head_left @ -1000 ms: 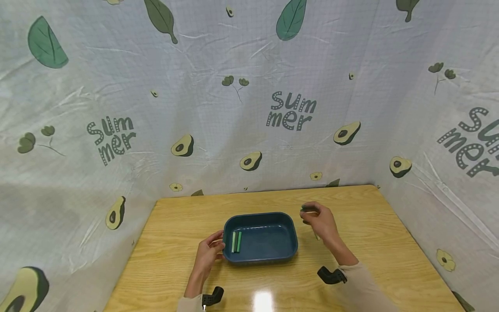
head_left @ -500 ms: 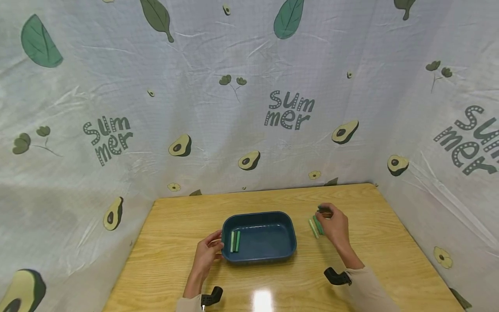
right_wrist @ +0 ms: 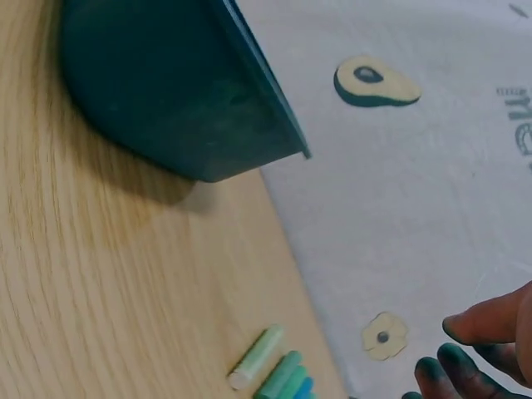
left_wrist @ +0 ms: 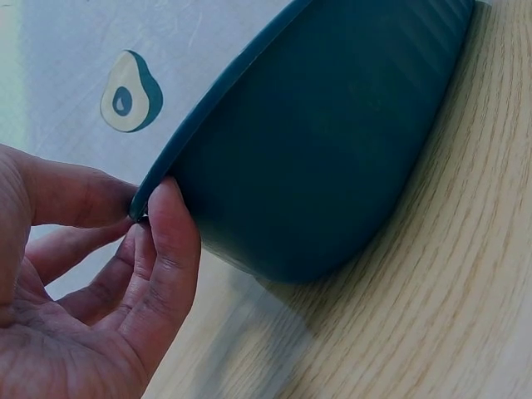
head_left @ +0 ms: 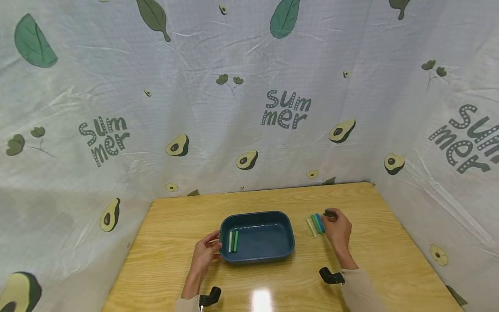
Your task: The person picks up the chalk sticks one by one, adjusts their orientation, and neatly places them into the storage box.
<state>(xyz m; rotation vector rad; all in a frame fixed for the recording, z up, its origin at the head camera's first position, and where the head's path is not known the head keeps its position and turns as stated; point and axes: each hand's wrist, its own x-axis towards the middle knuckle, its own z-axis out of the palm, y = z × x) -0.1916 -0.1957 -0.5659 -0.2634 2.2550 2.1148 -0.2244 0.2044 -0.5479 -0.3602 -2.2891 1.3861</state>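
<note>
A dark blue tray (head_left: 273,236) sits mid-table with two green chalk sticks (head_left: 233,241) at its left end. My left hand (head_left: 210,251) pinches the tray's left rim; in the left wrist view thumb and fingers of my left hand (left_wrist: 145,204) close on the rim of the tray (left_wrist: 332,141). My right hand (head_left: 337,225) rests on the table right of the tray, beside a row of light green, green and blue sticks (head_left: 315,224). In the right wrist view the sticks (right_wrist: 274,370) lie left of my right hand (right_wrist: 465,349); its fingertips are dark-stained, and nothing shows between them.
The wooden table (head_left: 175,268) is walled on three sides by a white cloth (head_left: 249,108) printed with avocados and leaves. Black wrist mounts (head_left: 329,276) sit on both forearms. The tray (right_wrist: 166,91) stands left of the loose sticks.
My right hand came down from above the table, where it held a stick, and shifted right. More sticks now show beside it. The left hand stayed on the tray.
</note>
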